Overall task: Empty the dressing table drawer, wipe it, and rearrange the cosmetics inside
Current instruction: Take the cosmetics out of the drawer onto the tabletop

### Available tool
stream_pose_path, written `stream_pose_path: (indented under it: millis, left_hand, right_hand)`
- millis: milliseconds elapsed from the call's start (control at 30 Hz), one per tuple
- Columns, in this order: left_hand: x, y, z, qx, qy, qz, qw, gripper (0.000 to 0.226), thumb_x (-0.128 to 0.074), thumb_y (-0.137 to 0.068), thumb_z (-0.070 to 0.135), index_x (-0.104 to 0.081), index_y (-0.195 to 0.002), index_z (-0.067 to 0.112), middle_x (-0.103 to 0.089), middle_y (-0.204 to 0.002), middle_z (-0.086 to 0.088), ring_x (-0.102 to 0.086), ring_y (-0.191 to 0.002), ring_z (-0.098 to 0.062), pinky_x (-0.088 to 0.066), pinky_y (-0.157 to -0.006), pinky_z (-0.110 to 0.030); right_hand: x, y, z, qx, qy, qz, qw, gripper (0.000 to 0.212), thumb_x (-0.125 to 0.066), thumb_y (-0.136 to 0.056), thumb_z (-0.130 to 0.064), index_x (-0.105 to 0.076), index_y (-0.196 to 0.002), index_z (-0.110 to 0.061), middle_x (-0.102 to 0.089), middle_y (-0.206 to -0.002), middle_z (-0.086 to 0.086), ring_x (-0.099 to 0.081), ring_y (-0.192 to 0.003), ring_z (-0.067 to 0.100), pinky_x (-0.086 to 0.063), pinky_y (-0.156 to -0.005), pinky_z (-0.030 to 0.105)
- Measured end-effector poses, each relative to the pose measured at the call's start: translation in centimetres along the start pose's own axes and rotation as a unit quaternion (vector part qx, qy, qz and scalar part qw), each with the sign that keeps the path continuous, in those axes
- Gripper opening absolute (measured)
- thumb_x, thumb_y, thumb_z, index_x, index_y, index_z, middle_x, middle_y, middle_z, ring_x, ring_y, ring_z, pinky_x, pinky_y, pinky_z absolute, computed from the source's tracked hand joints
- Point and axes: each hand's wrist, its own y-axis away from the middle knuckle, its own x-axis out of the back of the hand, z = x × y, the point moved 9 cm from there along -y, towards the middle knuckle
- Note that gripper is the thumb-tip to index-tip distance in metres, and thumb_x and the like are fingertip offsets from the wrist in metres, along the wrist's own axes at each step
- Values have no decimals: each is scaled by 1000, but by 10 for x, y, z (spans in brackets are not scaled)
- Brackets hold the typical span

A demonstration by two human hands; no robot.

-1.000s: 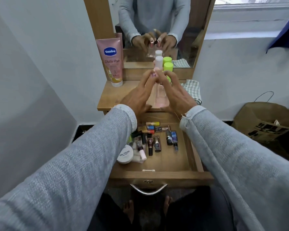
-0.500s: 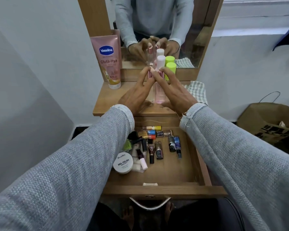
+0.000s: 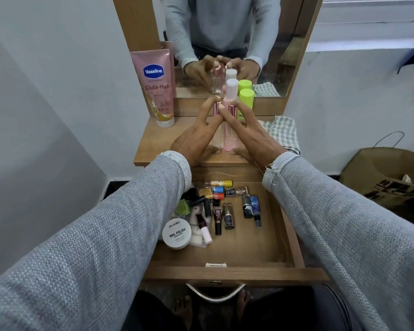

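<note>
Two hands meet on the tabletop: your left hand (image 3: 196,137) and right hand (image 3: 246,137) press straight fingers around upright pink bottles (image 3: 230,130). Left of them stands a "Vaseline Gluta-Hya" tube (image 3: 157,87). Beneath your wrists, the open drawer (image 3: 249,254) holds a "ZUDIO NAIL POLISH" tub (image 3: 176,234) among polish bottles.

The tabletop (image 3: 153,149) and drawer (image 3: 237,275) look like matt wood-grain laminate, the drawer handle (image 3: 215,296) bright polished metal. The Vaseline tube (image 3: 157,87) is glossy pink plastic; the pink bottle (image 3: 230,139) is clear and shiny with a smooth matt cap. The jar (image 3: 176,234) lid is smooth white plastic. The checked cloth (image 3: 282,132) is woven, the sleeves (image 3: 105,235) coarse grey knit, the bag (image 3: 390,173) matt brown paper.
</note>
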Motion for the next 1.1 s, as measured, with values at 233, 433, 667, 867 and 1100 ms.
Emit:
stream_pose_path:
  millis: [233, 433, 667, 867, 1100]
  left_hand:
    - [-4, 8, -1, -19, 13, 11, 1000, 90, -84, -69, 10, -33, -142, 24, -4, -158, -10, -57, -105, -22, -53, -89, -37]
    - [-8, 13, -1, -20, 34, 15, 999, 85, -81, -73, 9, -35, -144, 23, -1, -159, -10, -54, -115, -26, -53, -92, -37]
    - [-10, 16, -1, -20, 64, 25, 997, 78, -77, -78, 16, -34, -143, 22, 1, -160, -6, -53, -120, -24, -57, -86, -37]
    - [-11, 15, -4, -13, 93, 24, 995, 76, -75, -79, 21, -32, -143, 24, 1, -160, -1, -59, -108, -27, -58, -77, -40]
    - [-5, 16, 0, -7, 75, 47, 996, 68, -72, -80, 7, -39, -139, 18, -6, -160, -5, -47, -127, -28, -55, -88, -42]
  right_hand:
    - [5, 6, -5, -13, -11, 16, 1000, 111, -85, -67, -4, -17, -153, -16, -13, -154, 18, -37, -136, 36, -36, -112, 44]
    - [6, 7, -6, -27, -7, 35, 999, 110, -85, -67, -9, -17, -153, -17, -17, -154, 17, -43, -132, 33, -35, -109, 36]
    - [5, 8, -9, -41, -10, 36, 998, 106, -84, -67, -6, -21, -153, -14, -17, -154, 17, -39, -135, 34, -37, -110, 42]
    - [8, 9, -11, -45, -14, 37, 998, 104, -83, -68, -5, -23, -152, -12, -18, -154, 18, -39, -135, 35, -38, -110, 45]
    - [8, 9, -14, -45, -8, 37, 998, 105, -84, -68, -6, -22, -152, -14, -17, -155, 17, -40, -135, 34, -39, -110, 45]
